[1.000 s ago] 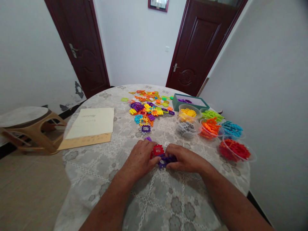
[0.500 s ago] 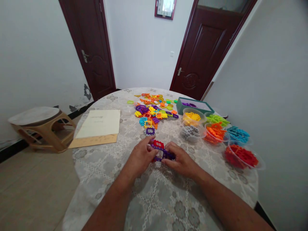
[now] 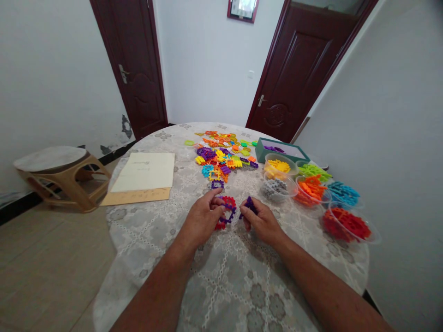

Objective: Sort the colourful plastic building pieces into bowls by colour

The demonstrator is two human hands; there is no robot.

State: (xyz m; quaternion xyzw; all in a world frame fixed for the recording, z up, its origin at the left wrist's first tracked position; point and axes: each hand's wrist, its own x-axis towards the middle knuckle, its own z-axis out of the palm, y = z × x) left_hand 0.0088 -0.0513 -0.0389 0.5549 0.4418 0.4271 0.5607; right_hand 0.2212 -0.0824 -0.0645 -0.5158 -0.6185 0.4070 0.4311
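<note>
My left hand (image 3: 204, 214) grips a small assembly of interlocking plastic building pieces (image 3: 228, 213), with a purple open frame and red toothed parts joined to it. The fingers cover part of its left side. A short gap to the right, my right hand (image 3: 261, 221) pinches a purple building piece (image 3: 249, 206), partly hidden by the fingers. The two held things are apart from each other. Just beyond my left fingertips a purple square frame piece (image 3: 217, 184) lies on the patterned tablecloth (image 3: 224, 276).
Beyond the hands lies a pile of mixed coloured pieces (image 3: 221, 159). On the right stand clear tubs of yellow (image 3: 278, 167), grey (image 3: 274, 187), orange (image 3: 310, 190), blue (image 3: 344, 193) and red (image 3: 346, 224) pieces, near a green box (image 3: 265, 156). Paper sheets (image 3: 145, 173) lie left; a stool (image 3: 62, 180) stands beside the table.
My hands have moved apart. The purple piece in my right hand has come away from the red and purple assembly, which stays in my left hand. The view has shifted slightly.
</note>
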